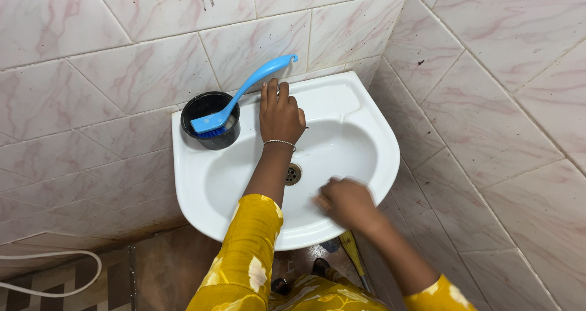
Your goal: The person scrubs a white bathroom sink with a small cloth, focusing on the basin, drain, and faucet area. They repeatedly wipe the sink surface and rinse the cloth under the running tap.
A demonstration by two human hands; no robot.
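White sink: left hand flat, fingers together; right hand blurred, fingers unclear.

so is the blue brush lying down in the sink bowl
No, the blue brush stands head-down in the black cup on the sink rim.

A: Where is there room in the sink?

B: The bowl's back right part is bare. The left hand lies flat on the back rim, and the right hand blocks the front.

A: And the back left corner?

B: A black cup with a blue brush fills it. Walls stand close behind and to the right.
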